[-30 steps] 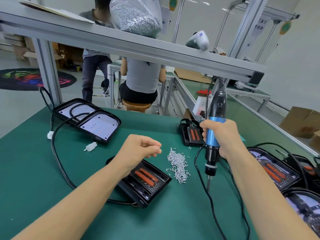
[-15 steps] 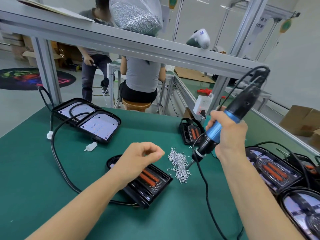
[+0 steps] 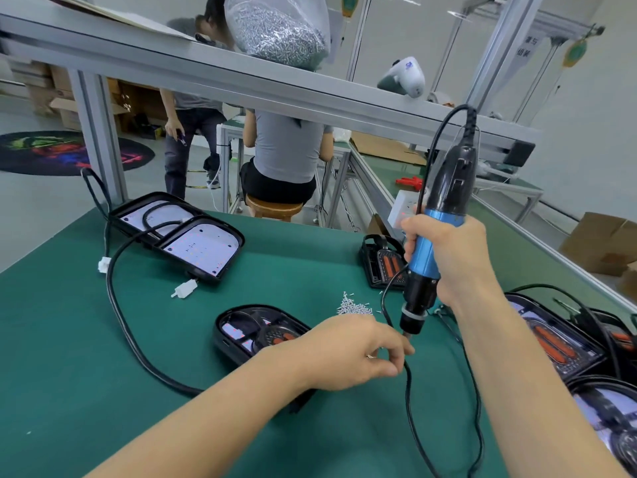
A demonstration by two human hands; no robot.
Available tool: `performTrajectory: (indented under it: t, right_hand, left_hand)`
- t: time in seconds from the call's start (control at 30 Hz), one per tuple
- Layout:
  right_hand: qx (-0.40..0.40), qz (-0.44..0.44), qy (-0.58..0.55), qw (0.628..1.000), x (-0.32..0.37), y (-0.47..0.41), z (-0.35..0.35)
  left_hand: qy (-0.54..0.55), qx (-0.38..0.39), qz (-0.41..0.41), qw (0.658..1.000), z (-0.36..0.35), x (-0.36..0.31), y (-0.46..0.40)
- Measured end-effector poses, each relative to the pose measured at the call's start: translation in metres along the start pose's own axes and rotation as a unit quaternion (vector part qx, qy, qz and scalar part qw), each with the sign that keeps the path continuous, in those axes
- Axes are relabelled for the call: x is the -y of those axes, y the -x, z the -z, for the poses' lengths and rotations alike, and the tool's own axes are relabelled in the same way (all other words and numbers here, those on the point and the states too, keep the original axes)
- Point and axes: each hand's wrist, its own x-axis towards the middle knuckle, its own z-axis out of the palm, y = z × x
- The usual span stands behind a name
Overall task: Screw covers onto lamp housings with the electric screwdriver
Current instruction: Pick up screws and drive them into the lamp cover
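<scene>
- Green matting covers the tabletop [image 3: 310, 257], likely there to cushion the housings and stop small parts rolling off.
- Closest to the person, the left hand [image 3: 348, 351] reaches across the lamp housing [image 3: 256, 331], thumb and forefinger pressed together just beneath the driver's tip; something small glints between them, probably a screw being offered up, though I cannot be sure.
- That housing lies flat, open side up, orange strips showing inside, placed dead centre so both hands can reach it.
- Right hand [image 3: 451, 260] has a full grip wrapped round the blue barrel of the electric screwdriver [image 3: 434, 243], holding it nearly upright, nose down toward the left fingertips; its black cable trails down over the mat.
- A heap of loose screws [image 3: 355, 307] sits just behind the left hand, handy for picking.
- To the right, more housings [image 3: 555, 339] are lined along the edge, seemingly awaiting their turn.
- Further back left, two housings with white LED boards [image 3: 179, 234] lie side by side, their cable looping across the mat.
- Up on the frame shelf, a clear bag of screws [image 3: 279, 29] serves as bulk stock.
- Chinese characters hang on a sign at far right, too small to read.
- Beyond, two other people are at the next bench, one seated.
</scene>
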Motion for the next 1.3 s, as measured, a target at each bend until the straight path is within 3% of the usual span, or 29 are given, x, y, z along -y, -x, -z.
performTrajectory:
  t: [0.13,0.27,0.43,0.6,0.83,1.3]
  right_hand:
    - [0.036,-0.096,-0.062,0.993,0.004,-0.005,0.011]
    - [0.041,-0.145,-0.17,0.974,0.001,-0.005,0.016]
    - [-0.054,-0.073,-0.299,0.95,-0.004,0.003,0.01]
    - [-0.122,0.0,-0.401,0.908,-0.005,0.013,0.008]
    - [-0.1,0.03,-0.448,0.888,-0.003,0.026,-0.012]
    - [-0.059,0.053,-0.428,0.9,-0.001,0.034,-0.029]
  left_hand:
    - [0.025,0.019,0.039,0.999,0.007,0.016,-0.001]
    - [0.256,0.037,0.103,0.96,0.009,0.022,-0.002]
    - [0.4,-0.098,0.163,0.897,0.019,0.032,0.005]
    - [0.442,-0.233,0.17,0.849,0.02,0.042,0.024]
    - [0.464,-0.301,0.156,0.819,0.016,0.044,0.043]
    - [0.46,-0.319,0.171,0.81,0.016,0.045,0.052]
